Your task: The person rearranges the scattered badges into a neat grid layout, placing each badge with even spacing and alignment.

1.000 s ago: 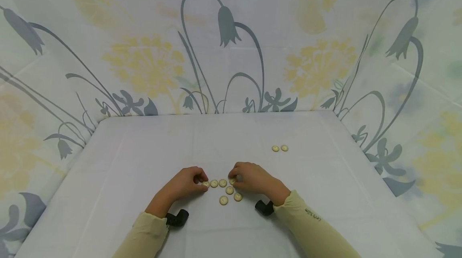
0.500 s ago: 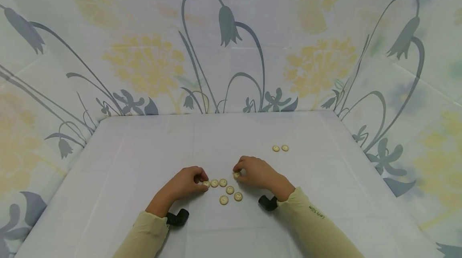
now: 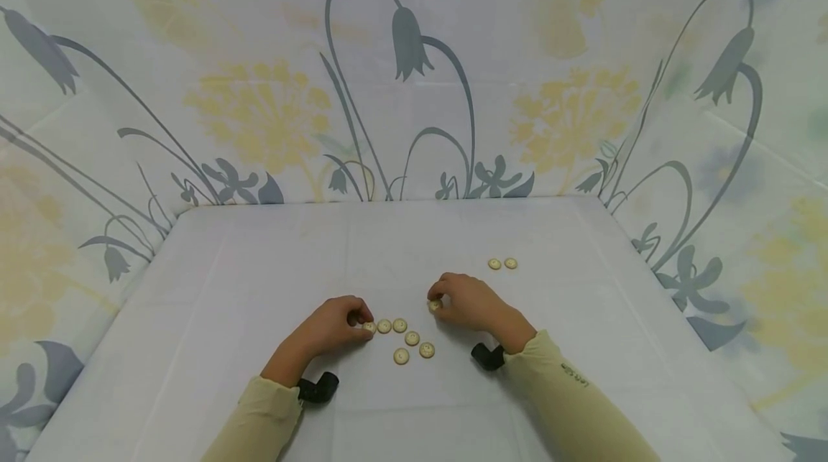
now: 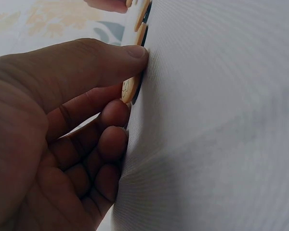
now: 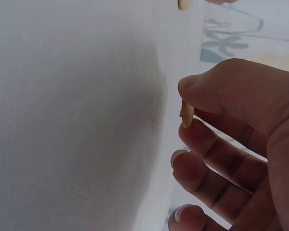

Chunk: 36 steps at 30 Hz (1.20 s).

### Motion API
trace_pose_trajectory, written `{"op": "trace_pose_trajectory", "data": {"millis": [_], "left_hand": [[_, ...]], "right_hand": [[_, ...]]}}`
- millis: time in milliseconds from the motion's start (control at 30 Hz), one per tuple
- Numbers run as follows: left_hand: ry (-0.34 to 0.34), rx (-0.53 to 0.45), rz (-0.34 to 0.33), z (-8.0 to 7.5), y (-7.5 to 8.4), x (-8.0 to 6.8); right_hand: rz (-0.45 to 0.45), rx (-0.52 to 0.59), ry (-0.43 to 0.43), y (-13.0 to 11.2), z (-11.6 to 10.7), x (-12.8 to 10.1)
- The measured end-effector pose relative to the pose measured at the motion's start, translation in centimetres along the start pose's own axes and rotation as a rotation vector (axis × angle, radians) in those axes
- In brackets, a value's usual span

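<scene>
My left hand pinches the leftmost disc of a short row, a small round pale wooden piece with dark marks. In the left wrist view, thumb and fingertips hold this disc at the cloth surface. Two more row discs lie just right of it. My right hand pinches another disc between thumb and index finger, right of the row and farther back. In the right wrist view that disc is seen edge-on, seemingly just off the cloth, with the other fingers loosely curled.
Three loose discs lie in front of the row, between the hands. Farther back on the right, a pair of discs lies side by side. White cloth covers the table, and a flower-printed curtain rises behind and at both sides.
My right hand has taken its disc from the row's right end and carried it right and away from me. My left hand has stayed in place on its disc.
</scene>
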State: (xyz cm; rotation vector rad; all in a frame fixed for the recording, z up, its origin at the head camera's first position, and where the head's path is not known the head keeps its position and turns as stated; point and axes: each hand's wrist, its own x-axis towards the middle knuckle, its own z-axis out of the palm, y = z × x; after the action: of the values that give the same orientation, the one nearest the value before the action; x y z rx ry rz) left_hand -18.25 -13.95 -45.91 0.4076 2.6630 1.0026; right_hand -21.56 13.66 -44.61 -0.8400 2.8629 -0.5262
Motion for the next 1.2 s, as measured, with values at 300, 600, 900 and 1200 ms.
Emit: {"op": "trace_pose_trajectory", "data": {"millis": [300,600,900,1200], "left_hand": [[0.006,0.003,0.001,-0.1,-0.1,0.1],[0.007,0.017,0.008,-0.1,-0.2,0.1],[0.001,0.009,0.011,-0.1,-0.3,0.1],[-0.004,-0.010,0.028,0.0,-0.5,0.1]], "right_hand": [[0.006,-0.019,0.025,0.8,-0.7,0.4],[0.023,0.007,0.055,1.9,-1.5,0.3],[0.051,0.009,0.078,3.4,-1.9,0.1],[0.073,0.001,0.081,5.0,-2.0,0.1]]}}
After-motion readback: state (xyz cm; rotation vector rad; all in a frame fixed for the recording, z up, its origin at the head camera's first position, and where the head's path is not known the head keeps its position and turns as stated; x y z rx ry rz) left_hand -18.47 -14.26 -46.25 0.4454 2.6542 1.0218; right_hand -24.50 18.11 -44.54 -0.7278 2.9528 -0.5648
